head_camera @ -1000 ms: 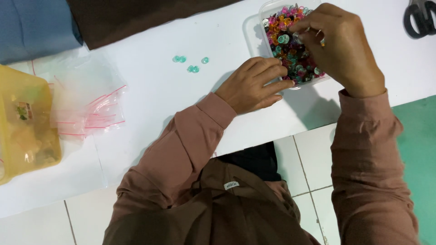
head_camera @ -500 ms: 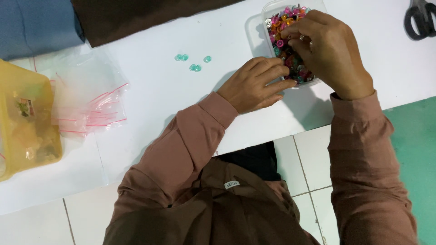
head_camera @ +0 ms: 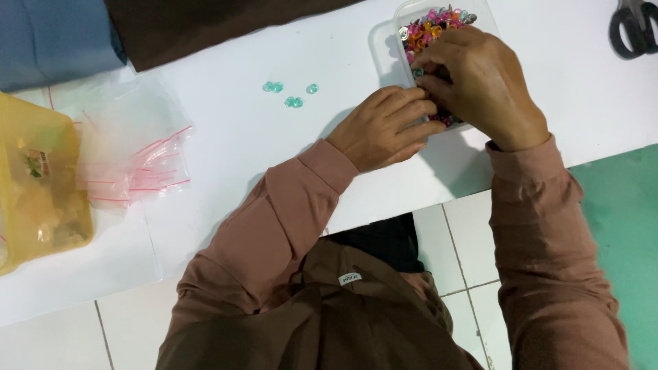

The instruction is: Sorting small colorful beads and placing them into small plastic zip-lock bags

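Note:
A clear plastic box (head_camera: 384,41) full of small beads in several colours stands on the white table (head_camera: 226,157) at the upper right. My right hand (head_camera: 483,85) lies over the box, its fingertips pinched together on a small teal bead at the box's left side. My left hand (head_camera: 384,127) rests with fingers together against the box's near left corner, touching the right hand's fingertips. A few loose teal beads (head_camera: 291,94) lie on the table to the left of both hands.
A heap of clear zip bags with red strips (head_camera: 130,154) lies at the left beside a yellow plastic tub (head_camera: 34,185). Blue cloth (head_camera: 55,34) and brown cloth (head_camera: 205,24) lie along the far edge. Black scissors (head_camera: 634,27) sit at the upper right corner.
My right hand has slid from the box's right side down and left across the beads until its fingertips meet my left hand. The left hand has stayed at the box's corner.

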